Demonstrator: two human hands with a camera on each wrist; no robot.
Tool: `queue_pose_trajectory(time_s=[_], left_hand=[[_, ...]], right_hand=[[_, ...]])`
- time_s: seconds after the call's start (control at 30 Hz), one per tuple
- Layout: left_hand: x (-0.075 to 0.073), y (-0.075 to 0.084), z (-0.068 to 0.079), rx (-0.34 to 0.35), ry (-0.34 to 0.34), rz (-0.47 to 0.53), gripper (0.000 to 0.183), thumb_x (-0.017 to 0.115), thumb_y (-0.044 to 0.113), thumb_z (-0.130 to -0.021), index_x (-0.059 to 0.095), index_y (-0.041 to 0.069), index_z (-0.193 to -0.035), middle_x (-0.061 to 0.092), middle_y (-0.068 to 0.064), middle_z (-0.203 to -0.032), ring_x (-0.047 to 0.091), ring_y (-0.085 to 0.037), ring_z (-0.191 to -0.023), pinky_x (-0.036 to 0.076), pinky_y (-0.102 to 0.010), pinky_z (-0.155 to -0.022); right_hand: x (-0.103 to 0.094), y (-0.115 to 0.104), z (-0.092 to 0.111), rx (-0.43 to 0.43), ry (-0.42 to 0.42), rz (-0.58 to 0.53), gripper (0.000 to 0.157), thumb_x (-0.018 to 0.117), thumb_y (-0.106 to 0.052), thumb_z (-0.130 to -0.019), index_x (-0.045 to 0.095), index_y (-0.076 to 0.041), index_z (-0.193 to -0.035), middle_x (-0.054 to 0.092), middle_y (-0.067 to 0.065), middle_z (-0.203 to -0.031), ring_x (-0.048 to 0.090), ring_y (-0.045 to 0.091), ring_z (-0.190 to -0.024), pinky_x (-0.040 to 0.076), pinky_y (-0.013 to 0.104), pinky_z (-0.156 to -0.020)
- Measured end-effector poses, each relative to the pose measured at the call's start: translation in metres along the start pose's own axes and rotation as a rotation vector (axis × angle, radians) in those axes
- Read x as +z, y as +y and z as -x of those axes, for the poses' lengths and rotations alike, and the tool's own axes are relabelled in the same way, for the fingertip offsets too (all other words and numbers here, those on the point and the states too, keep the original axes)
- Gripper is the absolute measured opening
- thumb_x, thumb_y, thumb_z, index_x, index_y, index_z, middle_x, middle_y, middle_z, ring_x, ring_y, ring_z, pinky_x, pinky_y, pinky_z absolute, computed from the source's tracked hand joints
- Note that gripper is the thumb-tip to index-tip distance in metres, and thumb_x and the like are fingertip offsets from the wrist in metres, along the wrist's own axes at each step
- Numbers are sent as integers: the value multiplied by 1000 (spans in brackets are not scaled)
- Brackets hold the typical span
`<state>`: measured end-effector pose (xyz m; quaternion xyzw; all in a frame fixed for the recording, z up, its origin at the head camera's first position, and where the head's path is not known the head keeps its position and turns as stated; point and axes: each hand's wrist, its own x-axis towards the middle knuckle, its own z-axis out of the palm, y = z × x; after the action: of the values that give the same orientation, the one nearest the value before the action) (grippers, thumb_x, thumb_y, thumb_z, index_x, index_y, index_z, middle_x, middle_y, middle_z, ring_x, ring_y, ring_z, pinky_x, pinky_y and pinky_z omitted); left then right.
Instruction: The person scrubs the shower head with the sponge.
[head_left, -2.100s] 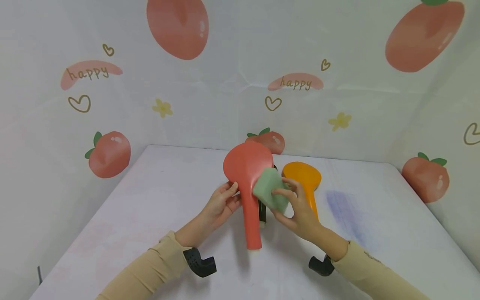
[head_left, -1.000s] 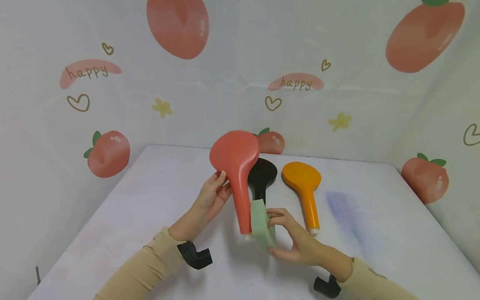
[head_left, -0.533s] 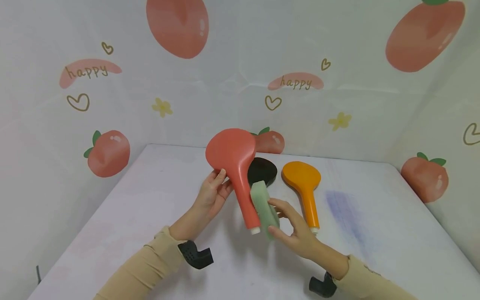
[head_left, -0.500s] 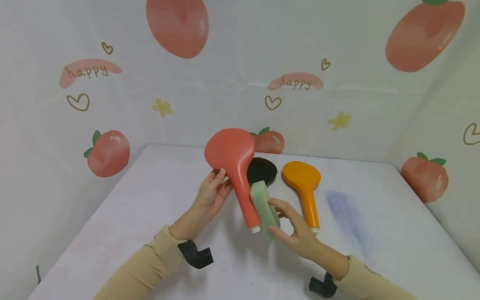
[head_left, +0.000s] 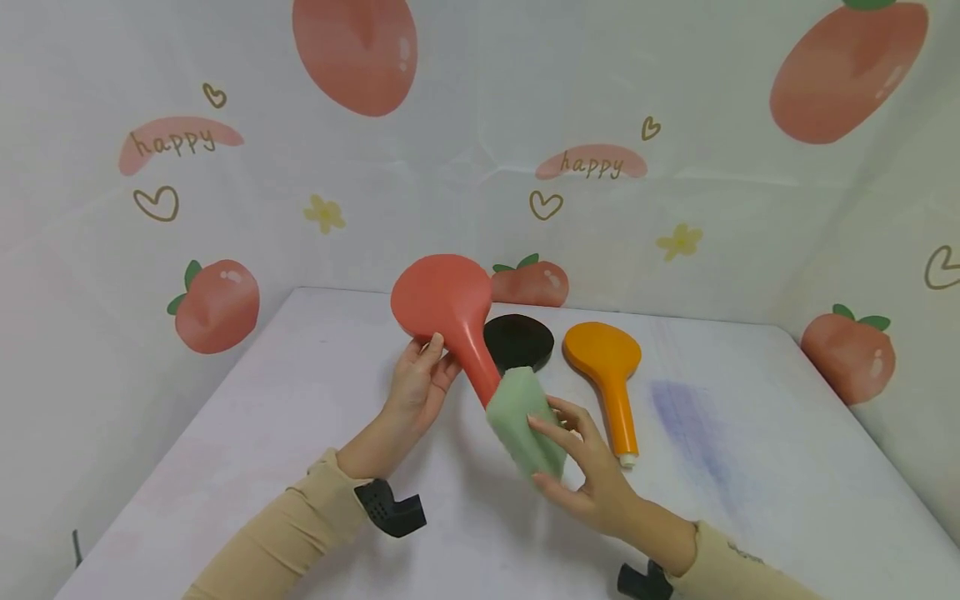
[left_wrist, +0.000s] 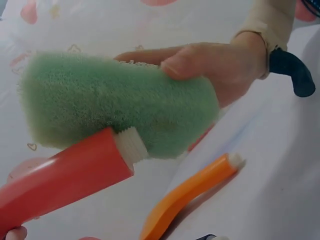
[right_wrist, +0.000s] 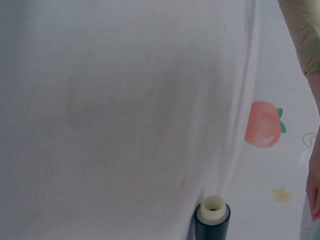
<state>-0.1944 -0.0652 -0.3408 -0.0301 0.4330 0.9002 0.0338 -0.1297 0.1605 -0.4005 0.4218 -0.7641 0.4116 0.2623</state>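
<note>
The left hand (head_left: 415, 393) holds the red shower head (head_left: 442, 296) where its round head meets the handle, thumb on the near face and the other fingers partly bent behind. The shower head is raised off the surface (head_left: 247, 467), tilted, with its round part far and left and its handle slanting near and right. The right hand (head_left: 592, 475) has hold of the green sponge (head_left: 525, 421), gripped between thumb and bent, spread fingers; its palm stands off the sponge. In the left wrist view the sponge lies against the end of the handle, beside the white threaded tip (left_wrist: 131, 146), while in the head view it covers that end. Beyond the sponge the black shower head (head_left: 519, 342) lies on the surface, its handle mostly hidden in the head view; the right wrist view shows its pale, hollow end. To its right, apart from it, lies the orange shower head (head_left: 602, 350), round part far and white tip near. Farther right, a purple smudge (head_left: 686, 425) marks the surface. Both arms wear beige sleeves (head_left: 292, 529), with a dark device (head_left: 390, 510) at each wrist. Behind the surface hangs a white backdrop (head_left: 435, 192) printed with peaches, hearts, yellow flowers and the word "happy".
</note>
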Motion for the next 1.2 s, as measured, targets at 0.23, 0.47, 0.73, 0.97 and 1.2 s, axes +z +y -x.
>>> queue_pose_trajectory(time_s=[0.23,0.47,0.73,0.97,1.2], left_hand=[[0,-4,1,25,56,0,44,40,13,-100,27,5,-140,43,-6,-129,56,-17,-102,54,-21,-84],[-1,-6,2,31,77,8,46,41,13,-99,24,3,-141,43,-6,-126,56,-15,-99,54,-20,-83],[-2,-5,1,35,82,7,46,41,13,-100,24,8,-142,42,-4,-127,55,-17,-102,51,-25,-90],[-2,-4,3,52,74,8,44,42,13,-99,26,8,-140,43,-3,-125,53,-19,-103,53,-25,-88],[3,-3,7,75,64,30,42,41,13,-99,28,8,-139,44,-3,-125,52,-19,-105,53,-23,-87]], right_hand=[[4,-4,-8,-318,39,310,28,54,-36,-91,67,-20,-110,50,25,-121,43,31,-109,38,33,-92],[6,-4,-10,-461,11,455,27,45,-24,-94,70,-25,-105,54,17,-118,45,31,-102,34,36,-81],[1,-1,-8,-143,81,316,32,50,-38,-91,63,-17,-112,49,23,-122,44,28,-108,42,32,-85],[-2,3,-3,250,8,-25,47,61,-7,-85,42,-3,-128,47,17,-126,52,12,-104,52,26,-80],[-6,3,-2,582,-151,-405,40,37,-6,-99,22,-2,-136,45,32,-124,53,-2,-99,51,21,-81]])
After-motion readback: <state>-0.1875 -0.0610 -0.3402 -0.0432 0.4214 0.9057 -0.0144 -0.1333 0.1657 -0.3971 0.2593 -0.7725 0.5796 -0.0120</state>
